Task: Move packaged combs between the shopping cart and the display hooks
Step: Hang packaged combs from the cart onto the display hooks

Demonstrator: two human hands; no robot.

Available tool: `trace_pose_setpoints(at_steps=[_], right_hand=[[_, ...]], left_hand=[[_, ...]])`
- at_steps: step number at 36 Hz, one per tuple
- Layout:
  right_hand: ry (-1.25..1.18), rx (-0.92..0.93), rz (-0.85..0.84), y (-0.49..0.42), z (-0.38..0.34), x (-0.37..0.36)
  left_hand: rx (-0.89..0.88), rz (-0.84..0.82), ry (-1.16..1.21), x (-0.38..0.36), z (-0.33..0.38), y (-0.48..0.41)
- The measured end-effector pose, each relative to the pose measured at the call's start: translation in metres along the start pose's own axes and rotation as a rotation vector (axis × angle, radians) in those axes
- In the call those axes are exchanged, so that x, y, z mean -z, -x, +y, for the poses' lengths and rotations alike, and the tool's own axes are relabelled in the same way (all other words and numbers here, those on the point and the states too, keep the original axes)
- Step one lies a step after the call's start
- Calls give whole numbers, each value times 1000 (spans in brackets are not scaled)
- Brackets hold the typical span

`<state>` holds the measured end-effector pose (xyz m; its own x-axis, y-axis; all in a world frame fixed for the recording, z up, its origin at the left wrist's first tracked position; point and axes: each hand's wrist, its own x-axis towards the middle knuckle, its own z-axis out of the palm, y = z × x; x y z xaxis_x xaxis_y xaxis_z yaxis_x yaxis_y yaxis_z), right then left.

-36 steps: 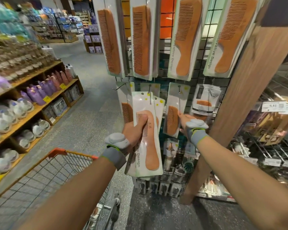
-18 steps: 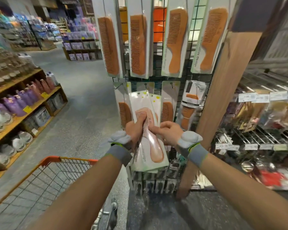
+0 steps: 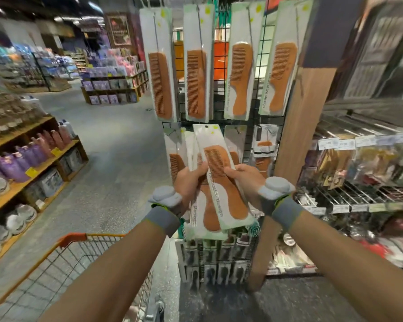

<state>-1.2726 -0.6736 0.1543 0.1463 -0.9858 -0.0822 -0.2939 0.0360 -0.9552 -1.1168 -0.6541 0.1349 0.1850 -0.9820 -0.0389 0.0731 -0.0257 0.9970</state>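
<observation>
From my feed, the grey shop floor point(image 3: 116, 140) fills the left half, with wooden shelving point(image 3: 16, 133) of purple and pink bottles running along its far left edge. The shopping cart point(image 3: 98, 235) sits low and left, its orange rim just under the left forearm, and I cannot make out any goods in its basket. Straight ahead stands the wire display rack point(image 3: 219, 110), with a wooden post point(image 3: 305, 117) against its right side. Four hanging combs point(image 3: 197, 73) in long white packets fill the rack's top row, and shorter packets point(image 3: 236, 140) hang in the row beneath. In front of that lower row is the front comb pack point(image 3: 221, 182), tilted with its top leaning left; I cannot tell whether its hang hole is on a hook. My operator's right hand point(image 3: 247, 180) grasps that pack by its right edge, fingers curled behind it. The left hand point(image 3: 187, 182) is clamped round the second comb pack point(image 3: 193, 212), which lies directly behind the front one, the thumb pressed on its face. Each wrist carries a grey wristband point(image 3: 162, 219).
</observation>
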Motion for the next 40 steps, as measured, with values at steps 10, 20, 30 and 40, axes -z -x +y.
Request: trace_pose_setpoints(at_steps=[10, 20, 30, 40], right_hand=[[-59, 41, 6, 2, -25, 23], [-9, 199, 219, -8, -70, 71], [-39, 311, 411, -8, -113, 140], [-143, 303, 458, -27, -120, 178]], left_hand=[[-79, 10, -149, 1, 27, 2], [-214, 58, -232, -37, 106, -9], [-376, 147, -333, -88, 172, -25], [-388, 112, -322, -128, 174, -33]])
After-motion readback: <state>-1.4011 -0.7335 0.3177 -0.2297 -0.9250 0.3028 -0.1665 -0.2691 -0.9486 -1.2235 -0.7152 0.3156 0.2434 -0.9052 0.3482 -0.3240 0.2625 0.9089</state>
